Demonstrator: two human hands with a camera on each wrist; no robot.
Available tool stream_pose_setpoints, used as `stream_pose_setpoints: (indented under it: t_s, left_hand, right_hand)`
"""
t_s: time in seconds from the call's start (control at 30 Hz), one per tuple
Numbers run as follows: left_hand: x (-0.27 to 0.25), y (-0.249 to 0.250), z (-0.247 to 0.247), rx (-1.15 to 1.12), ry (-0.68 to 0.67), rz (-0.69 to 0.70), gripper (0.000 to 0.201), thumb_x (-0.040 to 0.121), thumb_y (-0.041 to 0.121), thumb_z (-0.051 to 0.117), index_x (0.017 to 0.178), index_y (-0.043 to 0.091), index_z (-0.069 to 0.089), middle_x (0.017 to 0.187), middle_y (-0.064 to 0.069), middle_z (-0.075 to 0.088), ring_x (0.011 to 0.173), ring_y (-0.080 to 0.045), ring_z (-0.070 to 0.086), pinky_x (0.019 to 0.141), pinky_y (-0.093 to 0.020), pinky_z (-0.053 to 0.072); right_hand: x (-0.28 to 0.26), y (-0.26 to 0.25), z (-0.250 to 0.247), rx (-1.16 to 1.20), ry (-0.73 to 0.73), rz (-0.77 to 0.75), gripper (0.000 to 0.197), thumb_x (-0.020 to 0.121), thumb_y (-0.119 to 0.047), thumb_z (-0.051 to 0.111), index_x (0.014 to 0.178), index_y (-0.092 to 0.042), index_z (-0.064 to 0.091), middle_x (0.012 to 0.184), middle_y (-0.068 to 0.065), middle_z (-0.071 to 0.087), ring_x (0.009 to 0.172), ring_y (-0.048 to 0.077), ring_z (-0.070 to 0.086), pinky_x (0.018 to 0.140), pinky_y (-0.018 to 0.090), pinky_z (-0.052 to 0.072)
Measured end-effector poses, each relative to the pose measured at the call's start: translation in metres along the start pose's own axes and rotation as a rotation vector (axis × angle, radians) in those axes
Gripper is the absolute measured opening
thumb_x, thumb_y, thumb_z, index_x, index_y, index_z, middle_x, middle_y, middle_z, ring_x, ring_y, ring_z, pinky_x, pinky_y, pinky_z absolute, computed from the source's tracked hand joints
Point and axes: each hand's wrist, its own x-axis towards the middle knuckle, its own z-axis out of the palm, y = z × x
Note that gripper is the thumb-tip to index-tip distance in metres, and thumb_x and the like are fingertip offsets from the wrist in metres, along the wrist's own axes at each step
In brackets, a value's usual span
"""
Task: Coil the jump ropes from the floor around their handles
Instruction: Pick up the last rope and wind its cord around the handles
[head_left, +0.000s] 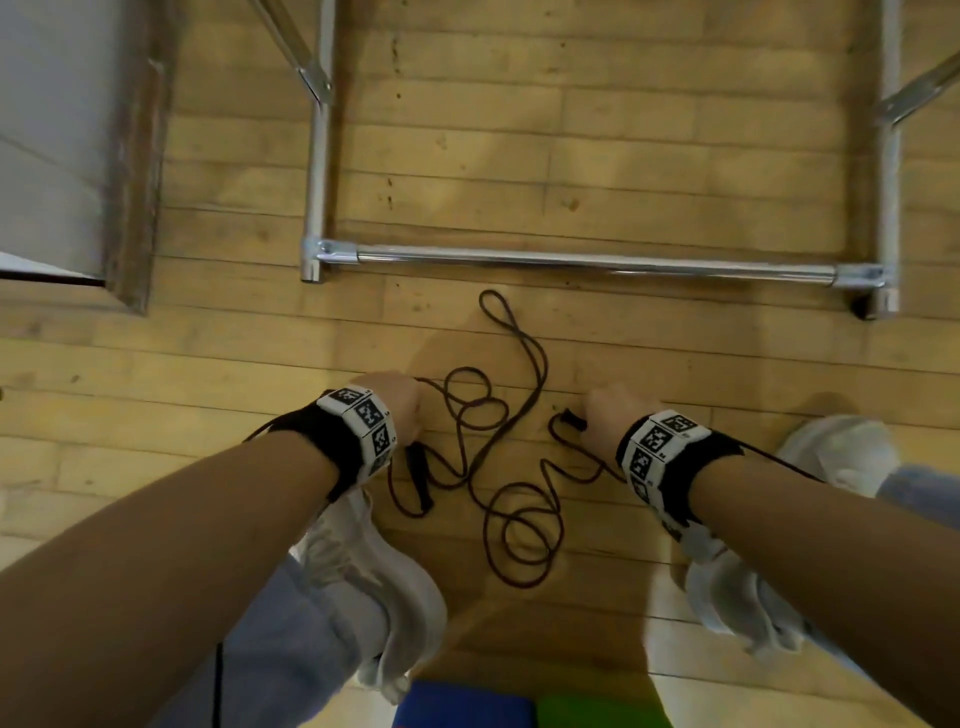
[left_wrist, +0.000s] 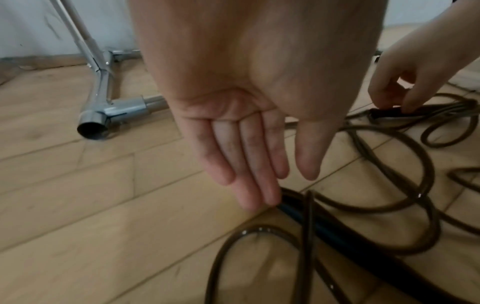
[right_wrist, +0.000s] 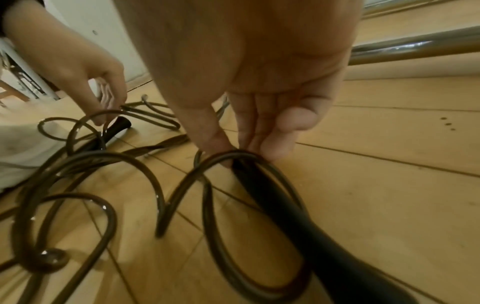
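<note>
Rope (head_left: 511, 467) lies loose and tangled on floor (head_left: 675, 364); left hand (left_wrist: 249, 127) flat, fingertips at its handle (left_wrist: 298, 207), right hand (right_wrist: 249, 98) pinching other handle (right_wrist: 285, 205): grip both fully, lift, then wrap without snagging loops.

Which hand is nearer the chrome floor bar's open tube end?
Left. The left hand sits below the open tube end, slightly right of it; the right hand is well off to its right.
</note>
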Motion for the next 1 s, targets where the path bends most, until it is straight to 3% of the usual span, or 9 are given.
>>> stream_pose_setpoints:
  t_s: [0.1, 0.27, 0.4, 0.47, 0.53, 0.6, 0.73, 0.93, 1.0]
  left_hand:
    - [0.005, -0.002, 0.014, 0.015, 0.099, -0.083, 0.030, 0.089, 0.038, 0.059, 0.069, 0.018, 0.049, 0.067, 0.002, 0.050, 0.059, -0.015, 0.049, 0.054, -0.026, 0.039]
    - [0.006, -0.010, 0.025, -0.233, 0.251, -0.190, 0.020, 0.089, 0.028, 0.060, 0.099, 0.012, 0.054, 0.080, -0.004, 0.056, 0.068, -0.020, 0.053, 0.057, -0.028, 0.040]
    - [0.015, -0.013, 0.010, -0.566, 0.443, -0.250, 0.024, 0.087, 0.027, 0.065, 0.080, 0.020, 0.042, 0.073, -0.002, 0.054, 0.060, -0.016, 0.051, 0.048, -0.027, 0.036]
    - [0.017, -0.016, -0.005, -0.759, 0.486, -0.252, 0.028, 0.081, 0.031, 0.071, 0.087, 0.023, 0.044, 0.075, 0.005, 0.056, 0.065, -0.012, 0.055, 0.051, -0.025, 0.041]
    - [0.016, -0.019, -0.020, -0.868, 0.512, -0.221, 0.029, 0.079, 0.033, 0.071, 0.097, 0.027, 0.050, 0.076, 0.013, 0.055, 0.067, -0.005, 0.056, 0.052, -0.022, 0.042]
    - [0.011, -0.020, -0.035, -0.927, 0.562, -0.176, 0.013, 0.079, 0.034, 0.069, 0.087, 0.031, 0.060, 0.071, 0.017, 0.058, 0.065, -0.002, 0.057, 0.050, -0.018, 0.042]
    - [-0.002, -0.014, -0.071, -1.185, 0.664, -0.118, 0.008, 0.080, 0.023, 0.068, 0.073, 0.026, 0.066, 0.070, 0.003, 0.070, 0.065, -0.014, 0.070, 0.061, -0.029, 0.059]
    - [-0.035, 0.006, -0.127, -1.369, 0.720, 0.014, 0.011, 0.081, 0.010, 0.072, 0.077, 0.018, 0.065, 0.080, -0.008, 0.069, 0.061, -0.014, 0.070, 0.055, -0.021, 0.056]
    - [-0.047, 0.010, -0.142, -1.265, 0.698, 0.078, 0.010, 0.078, 0.021, 0.077, 0.077, 0.019, 0.068, 0.080, -0.005, 0.070, 0.065, -0.015, 0.070, 0.058, -0.023, 0.057]
  right_hand:
    - [0.002, -0.001, -0.001, -0.008, 0.057, 0.019, 0.014, 0.090, -0.028, 0.053, 0.084, -0.016, 0.054, 0.069, -0.001, 0.047, 0.057, 0.014, 0.044, 0.049, 0.027, 0.036]
    - [0.007, 0.004, -0.012, 0.457, 0.278, 0.043, 0.017, 0.086, -0.038, 0.053, 0.091, -0.022, 0.053, 0.074, -0.001, 0.056, 0.063, 0.016, 0.055, 0.049, 0.027, 0.046]
    - [0.011, 0.001, -0.029, 0.733, 0.443, 0.017, 0.016, 0.089, -0.039, 0.049, 0.098, -0.025, 0.047, 0.080, 0.001, 0.060, 0.067, 0.019, 0.061, 0.057, 0.037, 0.056]
    - [0.014, 0.002, -0.042, 0.776, 0.527, 0.005, 0.018, 0.090, -0.039, 0.046, 0.100, -0.025, 0.044, 0.083, 0.003, 0.060, 0.068, 0.019, 0.060, 0.054, 0.034, 0.053]
    - [0.015, 0.004, -0.056, 0.813, 0.607, -0.024, 0.018, 0.090, -0.039, 0.046, 0.101, -0.024, 0.044, 0.085, 0.002, 0.060, 0.072, 0.019, 0.059, 0.057, 0.034, 0.052]
    - [0.014, 0.005, -0.069, 0.891, 0.664, -0.066, 0.015, 0.090, -0.038, 0.047, 0.101, -0.027, 0.045, 0.083, -0.005, 0.059, 0.074, 0.013, 0.059, 0.056, 0.029, 0.049]
    - [0.008, 0.007, -0.093, 1.012, 0.708, -0.168, 0.018, 0.090, -0.037, 0.049, 0.106, -0.028, 0.047, 0.084, -0.011, 0.059, 0.075, 0.006, 0.059, 0.055, 0.022, 0.043]
    - [-0.017, 0.009, -0.122, 0.968, 0.783, -0.255, 0.020, 0.087, -0.042, 0.049, 0.102, -0.029, 0.045, 0.077, -0.007, 0.061, 0.067, 0.006, 0.061, 0.049, 0.019, 0.041]
    - [-0.026, 0.009, -0.132, 0.842, 0.796, -0.292, 0.020, 0.087, -0.043, 0.048, 0.101, -0.029, 0.044, 0.071, -0.005, 0.062, 0.063, 0.010, 0.062, 0.048, 0.024, 0.045]
